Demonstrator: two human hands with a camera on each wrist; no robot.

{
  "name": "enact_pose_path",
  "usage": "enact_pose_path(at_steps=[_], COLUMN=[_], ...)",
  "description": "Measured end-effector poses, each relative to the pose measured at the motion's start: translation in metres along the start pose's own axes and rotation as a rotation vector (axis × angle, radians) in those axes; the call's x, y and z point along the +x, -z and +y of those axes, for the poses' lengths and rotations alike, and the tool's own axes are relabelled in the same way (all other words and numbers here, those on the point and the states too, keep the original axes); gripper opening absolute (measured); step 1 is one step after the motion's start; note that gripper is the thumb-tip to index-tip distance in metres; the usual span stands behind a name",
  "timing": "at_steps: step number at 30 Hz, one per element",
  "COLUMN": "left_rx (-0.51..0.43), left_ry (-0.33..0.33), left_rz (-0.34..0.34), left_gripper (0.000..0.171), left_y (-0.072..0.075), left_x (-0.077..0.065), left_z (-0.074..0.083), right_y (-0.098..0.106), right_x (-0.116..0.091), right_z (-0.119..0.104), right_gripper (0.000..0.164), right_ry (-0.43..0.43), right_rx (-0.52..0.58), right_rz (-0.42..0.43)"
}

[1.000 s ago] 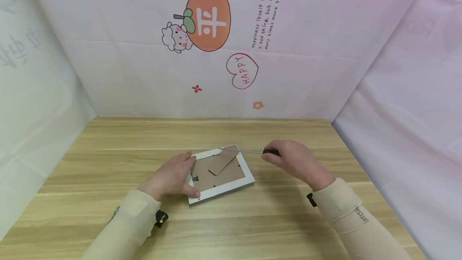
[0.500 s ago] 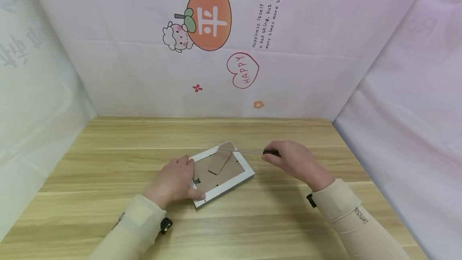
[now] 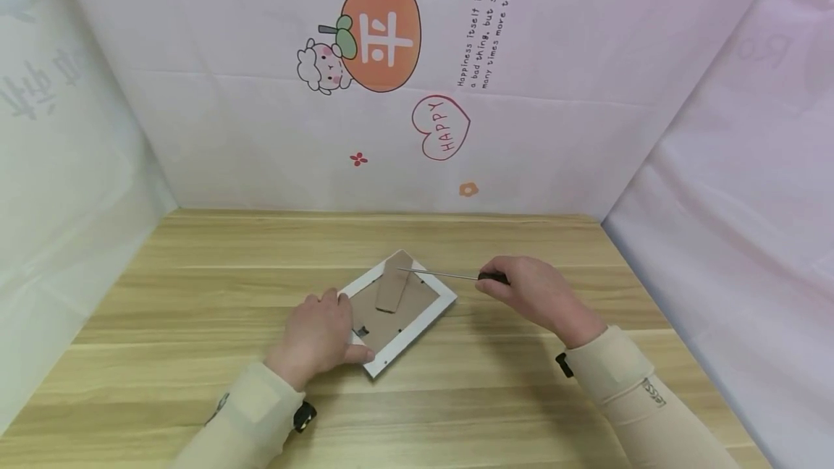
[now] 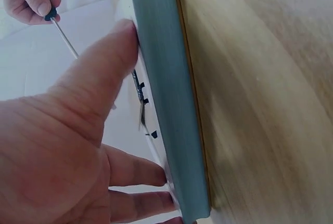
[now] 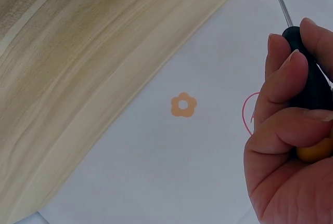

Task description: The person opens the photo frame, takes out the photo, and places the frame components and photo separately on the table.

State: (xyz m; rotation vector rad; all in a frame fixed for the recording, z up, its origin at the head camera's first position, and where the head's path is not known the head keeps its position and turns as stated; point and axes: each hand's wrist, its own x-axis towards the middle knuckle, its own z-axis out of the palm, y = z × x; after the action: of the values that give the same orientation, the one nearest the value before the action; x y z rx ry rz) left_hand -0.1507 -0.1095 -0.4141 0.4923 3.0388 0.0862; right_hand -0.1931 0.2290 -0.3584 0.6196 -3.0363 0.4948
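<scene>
Fingers (image 5: 283,76) of the right hand (image 3: 537,299) are curled round the handle (image 5: 311,81) of a screwdriver (image 3: 451,276), gripping it above the desk (image 3: 449,411). Its thin metal shaft points left, and in the head view the tip overlaps the brown stand (image 3: 391,294) on the frame (image 3: 410,331); whether they touch, I cannot tell. The left hand (image 3: 318,335) holds the frame by one short side, its thumb near one corner and other fingers near the opposite one. The frame lies back side up on the desk, turned at a slant between both hands, its white border surrounding a brown backing (image 3: 425,301) with small dark tabs along the edges. The left wrist view shows its blue-green side. Pale sleeves (image 3: 641,396) cover both forearms. Behind the desk rises a white cloth (image 3: 287,136) printed with an orange fruit (image 3: 407,9), a "HAPPY" heart (image 3: 441,128) and small flowers (image 3: 468,183).
</scene>
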Motion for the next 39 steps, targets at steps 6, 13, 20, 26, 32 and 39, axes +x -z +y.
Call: enact_pose_path(at_steps=[6, 13, 20, 26, 32, 39], left_rx=[-0.015, 0.013, 0.079, 0.099, 0.095, 0.065], left_ry=[0.042, 0.048, 0.027, 0.047, 0.065, 0.071], left_rz=[-0.02, -0.022, 0.009, 0.032, 0.044, 0.094], left_gripper=[0.098, 0.09, 0.087, 0.086, 0.079, 0.065], left_y=[0.003, 0.005, 0.003, 0.001, 0.001, -0.001], left_x=[-0.003, -0.007, -0.011, -0.015, -0.019, -0.024], left_z=[0.004, 0.009, 0.016, 0.022, 0.028, 0.037], right_y=[-0.001, -0.001, -0.001, -0.002, -0.002, -0.002], right_x=[0.0, 0.0, -0.002, -0.002, -0.003, -0.003], right_z=[0.001, 0.003, 0.003, 0.002, 0.002, 0.002], right_gripper=[0.019, 0.019, 0.02, 0.019, 0.02, 0.019], right_ry=[0.004, 0.003, -0.014, -0.02, -0.025, -0.024], right_rx=[-0.002, -0.005, 0.006, 0.01, 0.009, 0.008], right_rz=[0.016, 0.02, 0.006, 0.002, 0.008, 0.014])
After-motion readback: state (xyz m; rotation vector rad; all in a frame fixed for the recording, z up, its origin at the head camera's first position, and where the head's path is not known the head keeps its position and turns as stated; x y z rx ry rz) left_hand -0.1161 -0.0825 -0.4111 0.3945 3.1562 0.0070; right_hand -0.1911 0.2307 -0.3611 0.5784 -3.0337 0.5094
